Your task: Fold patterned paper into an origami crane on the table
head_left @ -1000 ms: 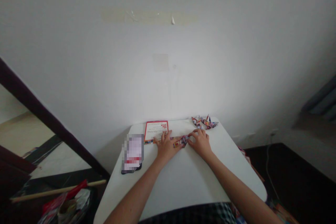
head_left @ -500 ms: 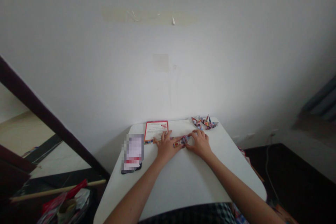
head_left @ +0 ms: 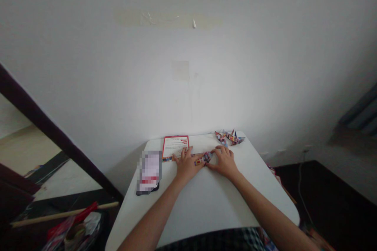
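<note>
A folded strip of colourful printed paper lies on the white table between my hands. My left hand rests flat with its fingers spread, the thumb side against the paper's left part and the fingertips over the lower edge of a red-bordered printed sheet. At the paper's right end, my right hand has its thumb and index finger curved in on the paper; its other fingers are bent. Behind the right hand sit folded paper pieces in the same print, with pointed tips.
On the table's left side lies a phone with a blurred screen. A white wall stands behind the table. Down at the left are a wooden stick and a bin with bags. A cable hangs at the right.
My right thumb has shifted slightly left along the lower edge of the folded paper, and the right fingers are a little wider apart. My left hand has stayed in place.
</note>
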The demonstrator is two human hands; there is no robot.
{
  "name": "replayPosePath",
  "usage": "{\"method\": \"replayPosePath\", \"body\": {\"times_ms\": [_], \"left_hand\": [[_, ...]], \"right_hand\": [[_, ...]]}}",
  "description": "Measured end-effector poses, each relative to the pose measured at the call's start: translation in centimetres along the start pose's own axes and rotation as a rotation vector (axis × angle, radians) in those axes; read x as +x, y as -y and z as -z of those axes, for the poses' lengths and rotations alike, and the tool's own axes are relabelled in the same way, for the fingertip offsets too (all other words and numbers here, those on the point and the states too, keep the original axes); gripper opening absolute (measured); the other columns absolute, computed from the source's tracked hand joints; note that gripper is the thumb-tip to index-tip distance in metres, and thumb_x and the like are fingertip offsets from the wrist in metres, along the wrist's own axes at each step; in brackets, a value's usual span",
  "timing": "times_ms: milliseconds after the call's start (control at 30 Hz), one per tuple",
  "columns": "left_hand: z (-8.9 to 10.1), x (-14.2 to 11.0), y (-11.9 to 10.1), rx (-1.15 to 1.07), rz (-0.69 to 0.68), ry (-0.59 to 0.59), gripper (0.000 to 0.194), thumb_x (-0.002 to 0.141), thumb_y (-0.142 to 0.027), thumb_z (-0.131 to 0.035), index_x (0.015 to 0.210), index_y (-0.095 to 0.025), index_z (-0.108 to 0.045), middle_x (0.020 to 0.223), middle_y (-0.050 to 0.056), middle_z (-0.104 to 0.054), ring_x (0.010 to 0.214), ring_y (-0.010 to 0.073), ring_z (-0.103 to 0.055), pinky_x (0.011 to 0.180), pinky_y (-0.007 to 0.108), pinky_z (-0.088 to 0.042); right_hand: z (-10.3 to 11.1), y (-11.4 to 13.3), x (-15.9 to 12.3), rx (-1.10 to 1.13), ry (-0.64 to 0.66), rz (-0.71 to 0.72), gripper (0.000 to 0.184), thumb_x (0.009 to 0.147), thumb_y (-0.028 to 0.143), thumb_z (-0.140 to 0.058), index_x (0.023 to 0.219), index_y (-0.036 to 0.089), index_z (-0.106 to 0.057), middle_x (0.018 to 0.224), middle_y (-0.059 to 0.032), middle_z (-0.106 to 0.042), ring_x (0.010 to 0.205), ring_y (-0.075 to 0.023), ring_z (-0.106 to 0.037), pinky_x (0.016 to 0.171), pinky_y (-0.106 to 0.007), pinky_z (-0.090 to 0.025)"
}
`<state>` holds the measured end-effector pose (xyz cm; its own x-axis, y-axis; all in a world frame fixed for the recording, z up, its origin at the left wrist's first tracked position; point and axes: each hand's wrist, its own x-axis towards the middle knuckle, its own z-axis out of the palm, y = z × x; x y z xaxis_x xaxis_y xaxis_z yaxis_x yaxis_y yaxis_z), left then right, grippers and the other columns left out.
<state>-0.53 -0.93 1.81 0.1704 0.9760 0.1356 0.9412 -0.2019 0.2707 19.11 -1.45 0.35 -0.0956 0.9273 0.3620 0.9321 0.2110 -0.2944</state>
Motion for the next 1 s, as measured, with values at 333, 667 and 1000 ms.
{"method": "replayPosePath", "body": {"times_ms": [333, 667, 1000], "left_hand": [[-0.3, 0.0, 0.2, -0.004, -0.016, -0.015, 0.044, 0.08, -0.062, -0.058, 0.124, -0.057, -0.056, 0.155, -0.003, -0.036, 0.143, 0.0389, -0.022, 0.107, 0.078, -0.002], [-0.1, 0.1, 0.1, -0.007, -0.009, 0.005, 0.046, 0.08, -0.066, -0.057, 0.124, -0.057, -0.056, 0.156, -0.002, -0.034, 0.144, 0.0406, -0.021, 0.106, 0.079, -0.001], [0.3, -0.1, 0.1, -0.029, -0.03, 0.023, 0.045, 0.076, -0.064, -0.063, 0.12, -0.054, -0.061, 0.156, -0.003, -0.033, 0.143, 0.0425, -0.021, 0.105, 0.08, -0.002]], "right_hand": [[0.1, 0.1, -0.1, -0.002, -0.008, -0.009, 0.049, 0.076, 0.054, -0.068, 0.115, 0.025, -0.063, 0.126, -0.0113, -0.055, 0.121, -0.0294, -0.044, 0.102, -0.045, -0.033], [0.0, 0.1, 0.4, -0.069, -0.049, -0.055, 0.043, 0.079, 0.05, -0.066, 0.111, 0.022, -0.064, 0.123, -0.0121, -0.057, 0.118, -0.0285, -0.046, 0.1, -0.042, -0.034], [0.0, -0.5, 0.6, -0.04, -0.057, -0.074, 0.041, 0.077, 0.049, -0.069, 0.108, 0.022, -0.065, 0.122, -0.0117, -0.056, 0.118, -0.0298, -0.045, 0.096, -0.042, -0.037]]}}
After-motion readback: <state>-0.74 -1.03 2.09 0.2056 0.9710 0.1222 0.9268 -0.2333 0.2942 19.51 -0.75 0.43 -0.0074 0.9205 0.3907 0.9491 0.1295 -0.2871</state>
